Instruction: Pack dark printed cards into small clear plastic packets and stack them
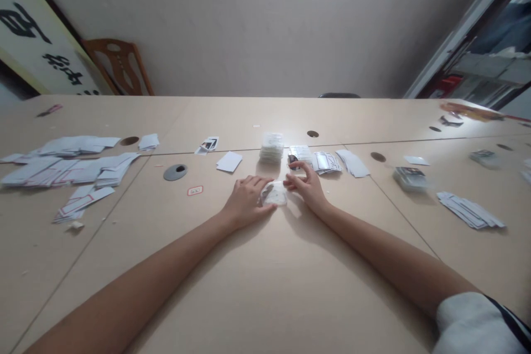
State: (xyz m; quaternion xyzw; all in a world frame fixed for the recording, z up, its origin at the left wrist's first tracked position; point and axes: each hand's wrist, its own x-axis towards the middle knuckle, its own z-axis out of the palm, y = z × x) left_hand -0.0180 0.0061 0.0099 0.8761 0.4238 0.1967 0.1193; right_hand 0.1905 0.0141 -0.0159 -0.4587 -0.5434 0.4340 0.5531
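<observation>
From the head view, both bare arms are stretching straight out over the pale table (265, 287), forearms lying low along it. The left hand (245, 199) is resting palm down, fingers pressing on the left edge of a small clear packet (275, 193). The right hand (307, 187) is curling in from the other side, fingertips pinching the packet's upper right corner. So the two hands are sitting close together with the packet caught between them, flat on the tabletop.

Just beyond the hands a stack of clear packets (271, 147) is standing, with fanned cards (326, 162) beside it on the right. White envelopes (70, 168) are lying spread far to the left. A wooden chair (120, 66) is leaning against the grey wall behind.
</observation>
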